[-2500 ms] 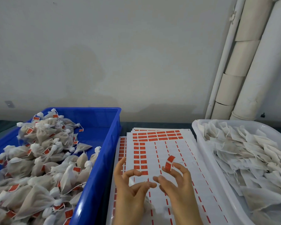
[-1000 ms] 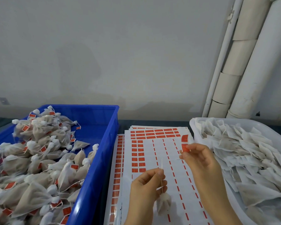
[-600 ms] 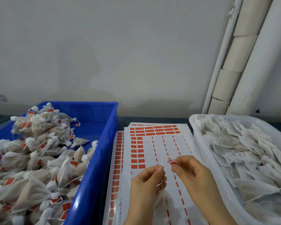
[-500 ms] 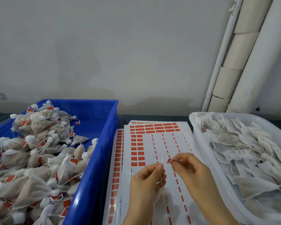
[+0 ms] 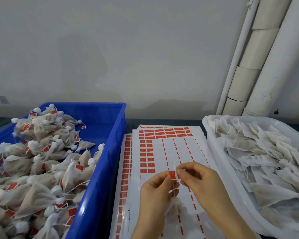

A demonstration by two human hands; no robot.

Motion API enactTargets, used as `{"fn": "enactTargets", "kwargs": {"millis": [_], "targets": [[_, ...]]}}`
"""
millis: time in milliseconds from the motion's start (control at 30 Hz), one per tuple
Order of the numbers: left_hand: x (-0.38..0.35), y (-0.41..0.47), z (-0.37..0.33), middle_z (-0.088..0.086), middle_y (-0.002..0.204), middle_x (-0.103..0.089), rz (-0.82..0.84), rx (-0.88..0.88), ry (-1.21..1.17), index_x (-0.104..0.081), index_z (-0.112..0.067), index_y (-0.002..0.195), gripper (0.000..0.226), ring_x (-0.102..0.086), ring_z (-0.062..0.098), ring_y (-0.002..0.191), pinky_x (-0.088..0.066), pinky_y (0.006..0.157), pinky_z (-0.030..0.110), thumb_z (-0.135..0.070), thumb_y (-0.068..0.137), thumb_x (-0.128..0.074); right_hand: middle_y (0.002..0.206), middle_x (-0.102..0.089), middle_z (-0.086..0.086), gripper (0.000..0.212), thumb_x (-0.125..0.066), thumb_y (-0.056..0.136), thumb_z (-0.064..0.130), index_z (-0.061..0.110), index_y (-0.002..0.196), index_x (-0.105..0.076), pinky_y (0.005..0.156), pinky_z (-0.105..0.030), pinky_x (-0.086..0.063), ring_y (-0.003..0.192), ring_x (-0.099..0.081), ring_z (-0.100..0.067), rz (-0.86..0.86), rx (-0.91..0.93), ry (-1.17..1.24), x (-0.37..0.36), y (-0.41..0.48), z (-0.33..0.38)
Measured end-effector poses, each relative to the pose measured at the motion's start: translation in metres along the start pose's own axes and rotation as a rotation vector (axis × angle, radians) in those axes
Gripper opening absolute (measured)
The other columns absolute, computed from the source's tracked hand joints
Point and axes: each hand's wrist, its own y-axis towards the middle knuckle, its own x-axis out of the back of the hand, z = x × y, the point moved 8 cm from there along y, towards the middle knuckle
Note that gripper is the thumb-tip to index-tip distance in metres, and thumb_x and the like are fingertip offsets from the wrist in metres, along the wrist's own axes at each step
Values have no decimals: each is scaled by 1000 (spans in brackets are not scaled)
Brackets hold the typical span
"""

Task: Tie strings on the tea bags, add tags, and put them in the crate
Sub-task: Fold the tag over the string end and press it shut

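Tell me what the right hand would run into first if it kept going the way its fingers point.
The right hand points left at the red tag pinched between both hands, so it would press straight into the left hand. Beyond that, probably the blue crate, though depth is unclear.

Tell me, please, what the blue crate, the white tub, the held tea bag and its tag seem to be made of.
Blue crate: probably hard plastic; smooth, slightly glossy walls with a moulded rim.
White tub: also plastic by the look, slightly translucent and shiny.
Tea bag: thin white mesh or non-woven fabric; the contents show through.
Tag: seemingly a matte paper sticker, orange-red.
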Motion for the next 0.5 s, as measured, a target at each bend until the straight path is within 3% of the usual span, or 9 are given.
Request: {"fn": "enactTargets", "kwargs": {"millis": [200,500], "targets": [[0,-1,-2,-2,80,-74,15,-6,4,-75,-19,85,12,-71,19,79,-56,63,22,-20,86,-63,79,-63,25,12,-68,80,30,38,77,-59,59,-2,-45,74,-64,-2,-54,4,32,3,1,0],[-2,-6,-9,3,81,-74,46,-27,-40,-78,-27,72,23,-71,21,79,-55,61,22,-18,86,-62,80,-67,22,7,-69,80,28,34,82,-64,62,-2,-47,76,-65,1,-53,-2,75,-2,-3,-3]]}}
